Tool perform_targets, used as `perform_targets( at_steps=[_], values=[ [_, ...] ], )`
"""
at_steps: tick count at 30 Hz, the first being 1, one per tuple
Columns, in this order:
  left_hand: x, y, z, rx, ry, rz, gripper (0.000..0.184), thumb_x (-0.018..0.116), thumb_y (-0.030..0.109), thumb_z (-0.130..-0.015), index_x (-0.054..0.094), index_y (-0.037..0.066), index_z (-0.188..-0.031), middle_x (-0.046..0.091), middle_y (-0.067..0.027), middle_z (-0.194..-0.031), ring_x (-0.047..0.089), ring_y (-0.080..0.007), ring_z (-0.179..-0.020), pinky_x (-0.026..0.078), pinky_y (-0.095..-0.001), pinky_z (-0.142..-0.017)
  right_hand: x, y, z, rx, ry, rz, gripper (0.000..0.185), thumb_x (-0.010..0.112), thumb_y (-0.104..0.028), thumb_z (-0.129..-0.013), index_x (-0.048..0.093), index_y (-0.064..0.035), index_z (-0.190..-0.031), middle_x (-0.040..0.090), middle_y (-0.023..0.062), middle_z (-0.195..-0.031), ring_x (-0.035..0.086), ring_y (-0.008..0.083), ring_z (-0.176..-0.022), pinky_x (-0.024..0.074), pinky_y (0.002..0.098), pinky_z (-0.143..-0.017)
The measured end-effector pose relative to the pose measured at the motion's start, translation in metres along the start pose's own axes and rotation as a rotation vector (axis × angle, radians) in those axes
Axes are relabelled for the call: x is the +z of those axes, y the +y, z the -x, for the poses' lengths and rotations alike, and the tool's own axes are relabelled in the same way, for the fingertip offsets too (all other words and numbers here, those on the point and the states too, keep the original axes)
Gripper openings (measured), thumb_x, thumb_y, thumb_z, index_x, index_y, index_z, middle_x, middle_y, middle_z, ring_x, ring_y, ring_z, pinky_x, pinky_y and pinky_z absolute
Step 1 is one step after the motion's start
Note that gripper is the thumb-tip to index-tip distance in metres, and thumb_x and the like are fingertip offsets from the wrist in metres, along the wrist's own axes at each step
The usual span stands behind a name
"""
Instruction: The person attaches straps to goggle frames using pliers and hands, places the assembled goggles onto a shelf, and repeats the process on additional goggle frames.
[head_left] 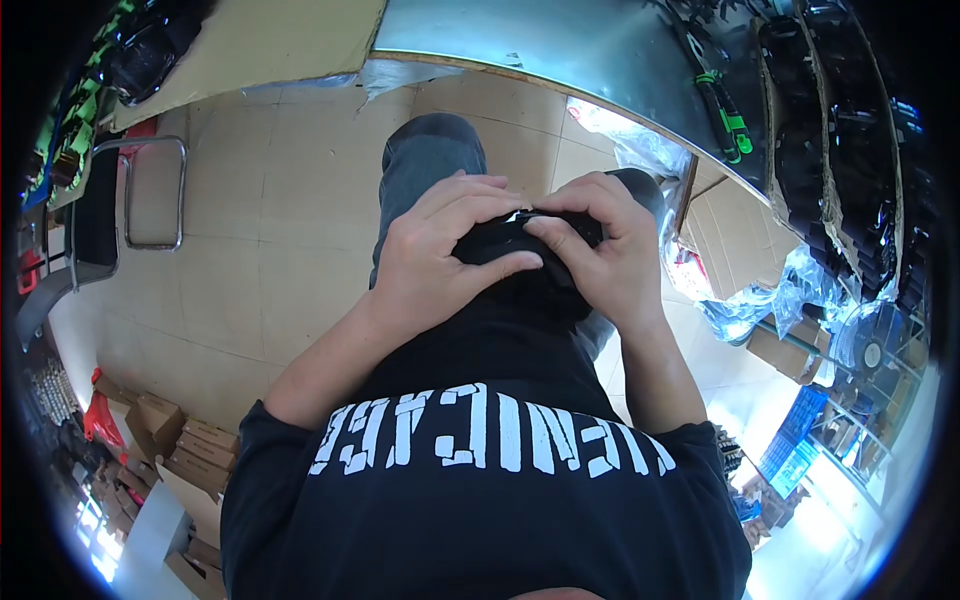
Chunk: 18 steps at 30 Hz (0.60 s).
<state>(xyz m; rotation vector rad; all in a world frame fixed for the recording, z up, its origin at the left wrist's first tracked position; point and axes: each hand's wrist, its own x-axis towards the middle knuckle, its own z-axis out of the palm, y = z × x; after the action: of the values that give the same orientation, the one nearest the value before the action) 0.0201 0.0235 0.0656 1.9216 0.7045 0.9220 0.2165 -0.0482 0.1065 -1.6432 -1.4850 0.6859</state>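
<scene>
Above my lap, both hands meet at a small black piece (521,216) with a bright glint on it; its kind I cannot make out. My left hand (428,238) is curled, its fingertips against the piece's left side and its thumb lower down, over black cloth. From the other side, my right hand (606,235) pinches the piece between thumb and index finger. Dark material below the fingers blends with my black shirt (480,530), so the piece's full outline is hidden.
A metal-topped table (560,40) stands ahead, with green-and-black pliers (725,115) on it. Cardboard trays of black parts (830,130) fill its right side. A black chair (90,230) is at left, above cardboard boxes (195,455). Plastic wrap (780,300) hangs at right.
</scene>
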Motion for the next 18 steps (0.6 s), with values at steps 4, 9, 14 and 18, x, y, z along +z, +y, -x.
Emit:
perform_targets(
  at_steps=[4, 9, 14, 18],
  values=[
    [-0.022, -0.009, -0.007, -0.200, -0.263, 0.260, 0.059, 0.080, 0.039, -0.090, 0.066, 0.002, -0.134, 0.072, -0.0122, -0.126, 0.065, -0.0243, -0.126, 0.050, -0.0369, -0.108, -0.004, -0.002, -0.003, -0.141, 0.028, 0.087, 0.016, 0.085, -0.009, -0.079, 0.075, -0.0051, -0.092, 0.068, 0.0073, -0.087, 0.063, 0.0261, -0.083, 0.0507, 0.0368, -0.071],
    [-0.032, -0.040, -0.031, -0.434, -0.757, 0.506, 0.083, 0.044, 0.068, -0.106, 0.051, 0.000, -0.153, 0.061, -0.0147, -0.145, 0.054, -0.0229, -0.136, 0.038, -0.0355, -0.117, -0.004, -0.005, -0.005, -0.252, -0.054, 0.082, 0.017, 0.086, -0.010, -0.078, 0.075, -0.0053, -0.090, 0.067, 0.0062, -0.087, 0.061, 0.0270, -0.084, 0.0510, 0.0371, -0.072],
    [-0.021, -0.041, -0.043, -0.521, -1.019, 0.428, 0.085, 0.049, 0.068, -0.104, 0.047, 0.001, -0.157, 0.058, -0.0141, -0.147, 0.054, -0.0249, -0.138, 0.045, -0.0374, -0.112, -0.003, -0.005, 0.002, -0.226, -0.101, 0.137, 0.016, 0.085, -0.011, -0.079, 0.073, -0.0055, -0.089, 0.066, 0.0061, -0.088, 0.062, 0.0281, -0.085, 0.0516, 0.0384, -0.073],
    [-0.008, -0.032, -0.033, -0.784, -0.977, 0.649, 0.086, 0.062, 0.062, -0.101, 0.041, 0.003, -0.160, 0.056, -0.0125, -0.147, 0.053, -0.0224, -0.135, 0.058, -0.0365, -0.094, -0.008, 0.005, 0.007, -0.066, -0.158, 0.042, 0.017, 0.082, -0.011, -0.082, 0.073, -0.0042, -0.095, 0.068, 0.0086, -0.093, 0.065, 0.0307, -0.092, 0.0529, 0.0396, -0.078]
  ],
)
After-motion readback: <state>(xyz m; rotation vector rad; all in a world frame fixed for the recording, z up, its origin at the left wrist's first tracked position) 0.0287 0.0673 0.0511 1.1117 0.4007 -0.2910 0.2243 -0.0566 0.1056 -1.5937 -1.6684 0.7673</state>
